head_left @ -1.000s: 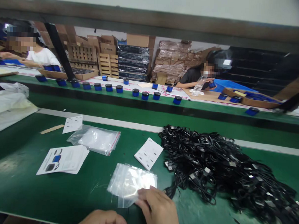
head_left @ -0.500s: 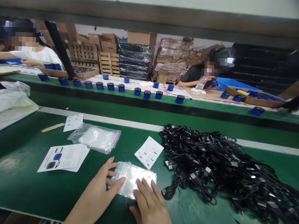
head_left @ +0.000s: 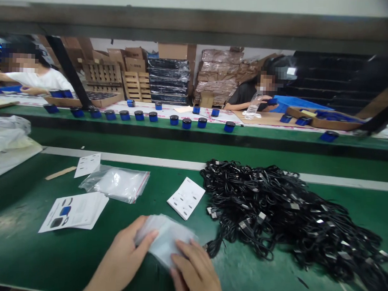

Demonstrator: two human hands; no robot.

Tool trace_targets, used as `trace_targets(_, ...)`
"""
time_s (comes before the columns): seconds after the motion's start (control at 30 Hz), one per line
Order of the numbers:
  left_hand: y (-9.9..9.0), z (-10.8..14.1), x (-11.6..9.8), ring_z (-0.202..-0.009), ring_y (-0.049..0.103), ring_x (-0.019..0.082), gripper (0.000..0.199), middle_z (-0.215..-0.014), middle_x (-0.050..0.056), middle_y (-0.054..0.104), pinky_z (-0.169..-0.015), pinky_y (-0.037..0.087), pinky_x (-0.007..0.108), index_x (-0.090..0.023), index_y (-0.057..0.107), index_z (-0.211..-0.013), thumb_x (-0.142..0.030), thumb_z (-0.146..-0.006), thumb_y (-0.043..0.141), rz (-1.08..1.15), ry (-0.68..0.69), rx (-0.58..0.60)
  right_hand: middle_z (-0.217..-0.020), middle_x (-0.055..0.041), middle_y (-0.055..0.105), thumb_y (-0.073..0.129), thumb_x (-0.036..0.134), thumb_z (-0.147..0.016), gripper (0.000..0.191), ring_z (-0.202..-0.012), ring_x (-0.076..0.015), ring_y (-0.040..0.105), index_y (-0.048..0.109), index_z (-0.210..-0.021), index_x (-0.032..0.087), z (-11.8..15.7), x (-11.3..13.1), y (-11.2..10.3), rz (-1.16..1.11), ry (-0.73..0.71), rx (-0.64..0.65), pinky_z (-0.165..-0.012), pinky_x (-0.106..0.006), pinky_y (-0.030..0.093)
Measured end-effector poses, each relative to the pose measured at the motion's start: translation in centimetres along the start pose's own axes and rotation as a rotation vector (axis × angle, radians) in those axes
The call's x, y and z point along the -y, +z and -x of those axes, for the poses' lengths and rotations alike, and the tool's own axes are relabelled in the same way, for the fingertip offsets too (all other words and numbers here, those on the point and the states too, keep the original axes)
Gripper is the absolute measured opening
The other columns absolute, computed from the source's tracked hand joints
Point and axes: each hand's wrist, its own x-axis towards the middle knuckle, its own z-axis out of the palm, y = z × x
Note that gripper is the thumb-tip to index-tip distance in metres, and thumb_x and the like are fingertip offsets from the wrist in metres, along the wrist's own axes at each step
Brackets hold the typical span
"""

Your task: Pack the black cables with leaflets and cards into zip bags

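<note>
A stack of clear plastic bags (head_left: 166,238), blurred by motion, is tilted up over the green table (head_left: 117,279). My left hand (head_left: 123,249) grips its left edge, thumb on top and fingers behind. On the right side, my right hand (head_left: 197,268) holds the stack with its fingers over the edge. Just beyond lies a white printed card (head_left: 185,198). A larger clear bag (head_left: 120,183) with white contents and a fanned pile of printed leaflets (head_left: 73,211) lie to the left.
A big heap of black cables (head_left: 268,209) covers the right side. At the left are a wooden stick (head_left: 60,173), another card (head_left: 87,165) and a white plastic sack (head_left: 7,148). Blue round devices (head_left: 174,120) line the far ledge; two people sit beyond it.
The bag stack has been lifted and tilted from lying flat, and my left fingers have closed around its edge. The whole view has shifted slightly.
</note>
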Motion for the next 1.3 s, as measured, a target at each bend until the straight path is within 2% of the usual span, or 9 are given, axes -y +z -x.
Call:
trace_targets(0.27, -9.0, -3.5, -3.2, -0.080, 0.062, 0.015, 0.023, -0.082, -0.005, 0.064, -0.069, 0.040, 0.019, -0.027, 0.066, -0.080, -0.014, -0.084, 0.047, -0.392, 0.398, 0.401, -0.089, -0.0029, 0.067, 0.049, 0.008, -0.087, 0.021, -0.083, -0.0164, 0.064, 0.061, -0.097, 0.022, -0.6, -1.7, -3.4, -0.217, 0.242, 0.162, -0.075, -0.025, 0.053)
trace_targets(0.43, -4.5, -4.4, -6.1, -0.074, 0.060, 0.014, 0.037, -0.069, -0.005, 0.063, -0.077, 0.042, 0.025, -0.026, 0.067, -0.069, 0.008, -0.068, 0.051, -0.627, 0.776, 0.478, -0.094, -0.0065, 0.066, 0.049, 0.010, -0.088, 0.021, -0.085, -0.0191, 0.063, 0.060, -0.103, 0.020, -0.2, -1.9, -2.4, -0.078, 0.196, 0.120, -0.076, -0.029, 0.052)
trace_targets(0.5, -2.0, -4.3, -6.4, -0.088, 0.060, 0.017, 0.039, -0.084, -0.002, 0.065, -0.092, 0.041, 0.031, -0.026, 0.068, -0.078, 0.007, -0.070, 0.050, -0.626, 0.835, 0.474, -0.096, -0.0077, 0.066, 0.048, 0.011, -0.089, 0.020, -0.085, -0.0199, 0.063, 0.060, -0.104, 0.019, 0.2, -2.3, -2.4, -0.023, 0.168, 0.128, -0.075, -0.030, 0.052)
trace_targets(0.63, 0.2, -3.4, -4.1, -0.125, 0.045, 0.029, 0.071, -0.130, 0.010, 0.054, -0.109, 0.020, 0.057, -0.028, 0.043, -0.132, -0.003, -0.070, 0.064, -0.652, 0.768, 0.248, -0.096, -0.0074, 0.067, 0.038, 0.014, -0.095, 0.024, -0.085, -0.0206, 0.061, 0.062, -0.100, 0.019, 1.0, -3.5, -3.2, 0.042, 0.125, 0.182, -0.075, -0.032, 0.051)
trace_targets(0.77, 0.7, -1.4, 0.9, -0.133, 0.034, 0.037, 0.100, -0.143, 0.010, 0.045, -0.108, 0.019, 0.061, -0.032, 0.031, -0.141, -0.044, -0.055, 0.082, -0.548, 0.552, 0.099, -0.096, -0.0076, 0.067, 0.038, 0.014, -0.095, 0.024, -0.086, -0.0210, 0.062, 0.060, -0.103, 0.018, 1.0, -4.0, -3.8, 0.079, 0.088, 0.196, -0.077, -0.033, 0.050)
trace_targets(0.93, 2.1, 0.1, 5.1, -0.138, 0.025, 0.035, 0.091, -0.149, 0.009, 0.036, -0.105, 0.016, 0.067, -0.035, 0.029, -0.141, -0.044, -0.065, 0.077, -0.499, 0.540, 0.083, -0.098, -0.0098, 0.065, 0.047, 0.021, -0.093, 0.019, -0.087, -0.0225, 0.062, 0.055, -0.110, 0.016, -0.7, -2.7, -3.0, 0.072, 0.217, 0.169, -0.074, -0.033, 0.053)
trace_targets(1.1, 2.2, -1.1, 5.2, -0.136, 0.031, 0.033, 0.081, -0.143, 0.008, 0.046, -0.106, 0.012, 0.067, -0.032, 0.035, -0.138, -0.052, -0.069, 0.071, -0.376, 0.630, 0.156, -0.102, -0.0109, 0.063, 0.059, 0.025, -0.087, 0.023, -0.087, -0.0271, 0.061, 0.056, -0.108, 0.019, -1.9, -1.7, -1.3, 0.111, 0.224, 0.217, -0.070, -0.039, 0.055)
trace_targets(1.2, 1.6, -2.0, 3.9, -0.131, 0.038, 0.034, 0.089, -0.134, 0.009, 0.054, -0.109, 0.015, 0.064, -0.027, 0.040, -0.135, -0.044, -0.058, 0.082, -0.299, 0.514, 0.186, -0.103, -0.0096, 0.063, 0.067, 0.023, -0.080, 0.034, -0.088, -0.0278, 0.061, 0.055, -0.112, 0.020, -1.7, -1.4, -0.6, 0.099, 0.264, 0.272, -0.070, -0.040, 0.055)
trace_targets(1.3, 0.9, -2.7, 1.9, -0.109, 0.057, 0.028, 0.065, -0.097, 0.003, 0.064, -0.109, 0.023, 0.058, -0.022, 0.053, -0.123, -0.031, -0.064, 0.078, -0.266, 0.348, 0.169, -0.103, -0.0097, 0.064, 0.064, 0.025, -0.083, 0.035, -0.089, -0.0277, 0.061, 0.054, -0.116, 0.020, -1.4, -1.1, -0.4, 0.090, 0.317, 0.278, -0.072, -0.039, 0.054)
